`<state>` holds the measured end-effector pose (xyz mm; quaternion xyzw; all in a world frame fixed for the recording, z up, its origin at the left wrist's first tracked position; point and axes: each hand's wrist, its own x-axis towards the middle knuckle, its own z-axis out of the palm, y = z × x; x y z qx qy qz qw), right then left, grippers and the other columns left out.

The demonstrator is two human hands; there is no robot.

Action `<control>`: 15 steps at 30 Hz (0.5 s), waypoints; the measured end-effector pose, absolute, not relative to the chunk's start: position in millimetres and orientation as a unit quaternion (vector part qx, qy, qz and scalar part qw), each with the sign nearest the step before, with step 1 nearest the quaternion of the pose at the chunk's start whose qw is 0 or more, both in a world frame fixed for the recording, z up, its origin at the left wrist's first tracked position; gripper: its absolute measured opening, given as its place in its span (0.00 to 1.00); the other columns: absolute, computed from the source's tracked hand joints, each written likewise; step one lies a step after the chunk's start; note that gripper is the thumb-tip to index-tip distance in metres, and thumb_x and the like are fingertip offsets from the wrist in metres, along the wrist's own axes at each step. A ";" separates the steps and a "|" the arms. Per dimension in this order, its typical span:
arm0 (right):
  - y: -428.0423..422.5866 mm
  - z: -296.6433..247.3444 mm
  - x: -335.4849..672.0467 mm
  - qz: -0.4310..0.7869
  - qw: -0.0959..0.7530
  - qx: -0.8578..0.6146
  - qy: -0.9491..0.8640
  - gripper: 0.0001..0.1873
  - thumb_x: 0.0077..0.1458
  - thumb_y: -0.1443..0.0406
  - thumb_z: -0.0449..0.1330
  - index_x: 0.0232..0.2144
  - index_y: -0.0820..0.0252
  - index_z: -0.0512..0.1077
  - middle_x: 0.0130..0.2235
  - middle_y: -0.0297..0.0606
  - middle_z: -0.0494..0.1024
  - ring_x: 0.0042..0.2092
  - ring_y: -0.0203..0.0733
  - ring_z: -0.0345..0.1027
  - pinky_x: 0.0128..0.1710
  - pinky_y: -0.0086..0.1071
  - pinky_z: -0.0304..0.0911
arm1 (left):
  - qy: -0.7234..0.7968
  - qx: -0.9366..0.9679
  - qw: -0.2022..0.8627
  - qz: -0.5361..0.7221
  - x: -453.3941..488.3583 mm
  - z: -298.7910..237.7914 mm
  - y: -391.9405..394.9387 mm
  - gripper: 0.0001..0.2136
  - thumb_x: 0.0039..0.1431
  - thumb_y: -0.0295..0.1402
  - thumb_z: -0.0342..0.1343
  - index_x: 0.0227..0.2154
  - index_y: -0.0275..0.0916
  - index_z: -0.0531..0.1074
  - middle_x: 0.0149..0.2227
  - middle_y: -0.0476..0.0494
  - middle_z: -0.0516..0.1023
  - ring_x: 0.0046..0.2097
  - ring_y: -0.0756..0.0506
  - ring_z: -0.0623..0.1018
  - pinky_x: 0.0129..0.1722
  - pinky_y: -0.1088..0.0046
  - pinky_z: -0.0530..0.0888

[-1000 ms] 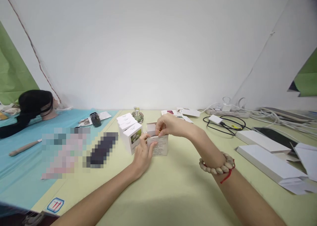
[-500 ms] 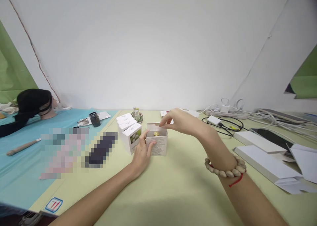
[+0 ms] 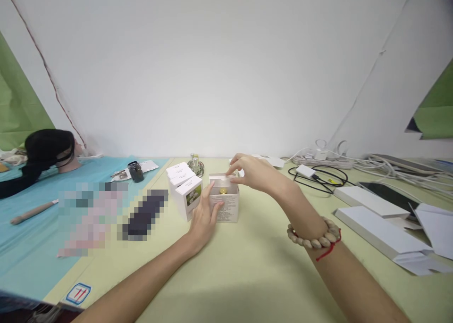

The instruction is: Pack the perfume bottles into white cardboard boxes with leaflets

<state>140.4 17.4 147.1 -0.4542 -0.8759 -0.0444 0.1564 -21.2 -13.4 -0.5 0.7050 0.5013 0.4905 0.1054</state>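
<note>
A small white cardboard box [image 3: 226, 211] with printed text on its front stands upright, its top open. Inside it shows a round gold-coloured top [image 3: 222, 191]; the rest of that item is hidden. My left hand [image 3: 203, 214] grips the box's left side, with the thumb across the front. At the rear of the opening, my right hand [image 3: 247, 170] has its thumb and fingertips curled at the raised box flap [image 3: 217, 177]. Just left of my left hand, several closed white boxes [image 3: 187, 196] stand in a row, the nearest with a green picture on its side.
Small bottles [image 3: 195, 163] stand behind the boxes. To the right lie flattened white cartons [image 3: 382, 236], a black cable [image 3: 339, 174] and a power strip [image 3: 323, 161]. On the left, a dark jar [image 3: 135, 171] and a mannequin head [image 3: 53, 148] rest on blue cloth [image 3: 28, 247].
My right hand has shifted slightly left at the flap, and its thumb and fingertips are a little farther apart. My left hand keeps its hold on the box.
</note>
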 end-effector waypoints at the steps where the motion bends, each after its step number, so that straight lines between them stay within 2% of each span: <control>1: 17.8 147.0 140.4 -0.038 0.149 -0.453 -0.878 0.08 0.50 0.61 0.56 0.29 0.51 0.76 0.42 0.34 0.73 0.36 0.38 0.68 0.30 0.29 0.56 | 0.501 0.707 0.103 0.489 -21.4 -0.7 -13.4 0.25 0.61 0.37 0.44 0.58 0.48 0.42 0.58 0.41 0.58 0.56 0.44 0.65 0.48 0.65 0.66; 6: 20.1 147.7 141.4 0.005 0.122 -0.446 -0.887 0.07 0.47 0.61 0.58 0.26 0.52 0.76 0.38 0.34 0.75 0.33 0.37 0.68 0.28 0.29 0.56 | 0.505 0.710 0.086 0.483 -22.5 -3.5 -13.0 0.24 0.61 0.37 0.44 0.58 0.48 0.44 0.58 0.41 0.58 0.56 0.43 0.63 0.48 0.64 0.67; 11: 20.9 146.4 138.9 0.033 0.125 -0.441 -0.888 0.05 0.44 0.65 0.58 0.23 0.56 0.75 0.37 0.35 0.76 0.33 0.37 0.69 0.29 0.28 0.57 | 0.504 0.709 0.092 0.484 -21.8 -4.6 -13.1 0.25 0.61 0.38 0.43 0.58 0.50 0.42 0.59 0.43 0.55 0.58 0.44 0.60 0.50 0.63 0.65; 15: 22.7 141.7 138.4 0.101 0.105 -0.455 -0.879 0.07 0.43 0.69 0.58 0.28 0.58 0.74 0.38 0.37 0.76 0.32 0.36 0.69 0.26 0.25 0.58 | 0.515 0.702 0.091 0.483 -20.0 -3.4 -14.8 0.25 0.61 0.39 0.44 0.58 0.50 0.42 0.60 0.43 0.54 0.59 0.43 0.59 0.50 0.62 0.64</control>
